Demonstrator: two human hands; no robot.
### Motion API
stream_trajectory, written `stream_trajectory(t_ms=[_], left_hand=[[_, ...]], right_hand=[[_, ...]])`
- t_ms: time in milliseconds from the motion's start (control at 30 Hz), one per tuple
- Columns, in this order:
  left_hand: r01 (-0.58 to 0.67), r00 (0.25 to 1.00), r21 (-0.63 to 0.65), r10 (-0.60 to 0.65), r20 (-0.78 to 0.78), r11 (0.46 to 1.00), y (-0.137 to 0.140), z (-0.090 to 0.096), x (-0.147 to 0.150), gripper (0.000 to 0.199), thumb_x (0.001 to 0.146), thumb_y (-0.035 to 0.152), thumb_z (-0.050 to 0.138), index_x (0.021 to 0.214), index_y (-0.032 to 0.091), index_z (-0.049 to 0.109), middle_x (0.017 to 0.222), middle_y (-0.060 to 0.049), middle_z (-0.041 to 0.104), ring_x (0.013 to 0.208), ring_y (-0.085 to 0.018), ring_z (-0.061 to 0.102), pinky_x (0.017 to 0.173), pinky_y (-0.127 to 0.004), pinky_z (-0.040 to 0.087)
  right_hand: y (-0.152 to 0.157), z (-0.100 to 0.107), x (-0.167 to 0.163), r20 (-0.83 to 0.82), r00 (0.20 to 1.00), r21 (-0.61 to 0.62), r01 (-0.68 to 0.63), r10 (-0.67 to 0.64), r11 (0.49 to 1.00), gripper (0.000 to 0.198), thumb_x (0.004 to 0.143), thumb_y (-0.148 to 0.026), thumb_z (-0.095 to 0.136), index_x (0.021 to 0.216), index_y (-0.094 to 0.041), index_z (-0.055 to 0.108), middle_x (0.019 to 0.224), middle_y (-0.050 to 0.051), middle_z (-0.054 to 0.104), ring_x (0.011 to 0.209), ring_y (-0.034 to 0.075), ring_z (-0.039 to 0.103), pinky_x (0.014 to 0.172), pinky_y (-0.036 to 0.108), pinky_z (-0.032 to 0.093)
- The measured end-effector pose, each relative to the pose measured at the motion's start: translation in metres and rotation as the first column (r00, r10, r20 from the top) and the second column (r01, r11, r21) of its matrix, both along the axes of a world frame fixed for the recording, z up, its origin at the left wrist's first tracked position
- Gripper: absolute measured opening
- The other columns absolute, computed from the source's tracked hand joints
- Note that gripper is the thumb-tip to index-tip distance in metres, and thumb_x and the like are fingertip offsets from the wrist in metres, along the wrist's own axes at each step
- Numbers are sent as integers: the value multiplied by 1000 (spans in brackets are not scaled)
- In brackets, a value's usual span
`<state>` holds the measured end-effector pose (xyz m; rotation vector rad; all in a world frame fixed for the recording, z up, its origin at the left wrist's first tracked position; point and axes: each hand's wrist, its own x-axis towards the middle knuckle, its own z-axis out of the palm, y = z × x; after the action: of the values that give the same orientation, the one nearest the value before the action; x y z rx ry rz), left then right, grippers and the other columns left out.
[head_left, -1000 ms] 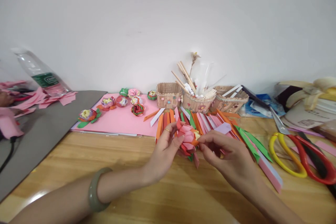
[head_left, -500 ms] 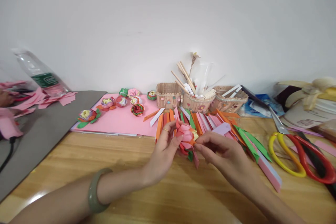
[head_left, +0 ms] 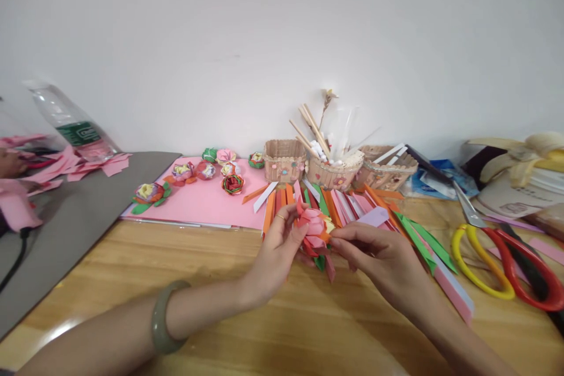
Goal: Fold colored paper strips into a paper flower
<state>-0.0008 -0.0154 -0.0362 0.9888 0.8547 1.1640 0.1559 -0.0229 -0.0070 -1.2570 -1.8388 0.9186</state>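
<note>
A folded paper flower [head_left: 314,228] with pink, orange, yellow and green petals is held above the wooden table. My left hand [head_left: 278,249], wearing a ring, grips its left side between thumb and fingers. At its right edge my right hand [head_left: 374,249] pinches an orange petal with thumb and forefinger. Just behind the flower lie folded paper strips [head_left: 346,207] in orange, pink, lilac and green. Right of my right hand are longer green strips [head_left: 429,241] and a pink one.
Finished paper flowers [head_left: 232,184] rest on pink paper sheets [head_left: 194,208]. Woven baskets [head_left: 285,161] stand against the wall, one holding sticks. Red-and-yellow scissors [head_left: 489,258] lie right, near a banana peel [head_left: 506,142]. At left, another person's hand [head_left: 11,163] is by a plastic bottle [head_left: 77,129].
Both hands keep their hold on the paper flower, with only a slight shift at the right fingertips. The whole view has moved a little.
</note>
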Motion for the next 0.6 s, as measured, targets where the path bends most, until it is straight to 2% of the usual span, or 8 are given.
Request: stream_trajectory(t_ms=[167,300,367,600], left_hand=[[-4,1000,22,5,-7,1000,-1,-1,-1,34,78,38,55,106,22,47,109,-5,54,87,-18,57,51,-20,50],[-51,998,81,54,-32,995,0,-2,-1,30,78,34,56,105,20,51,112,-5,55,109,-21,49,78,-26,48],[-49,998,77,52,-34,996,1,-3,-1,31,78,33,56,105,20,51,113,-5,55,112,-21,48,83,-29,46],[25,999,27,-25,-23,999,1,-5,-3,34,76,36,58,106,20,50,116,-5,54,101,-21,53,66,-24,49]], right_hand=[[-2,2,-1,79,997,79,8,-15,997,18,80,-26,54,69,-18,66,57,1,64,50,11,54,46,22,39],[-4,6,-2,85,996,59,-15,10,998,23,80,-27,54,62,-19,65,54,0,63,50,12,54,46,22,40],[-3,7,-2,68,997,27,-31,29,999,25,80,-31,55,61,-19,66,55,1,63,50,12,54,46,22,40],[-1,4,1,12,998,-58,-55,56,997,26,77,-36,60,60,-17,65,55,1,62,50,11,52,47,21,39]])
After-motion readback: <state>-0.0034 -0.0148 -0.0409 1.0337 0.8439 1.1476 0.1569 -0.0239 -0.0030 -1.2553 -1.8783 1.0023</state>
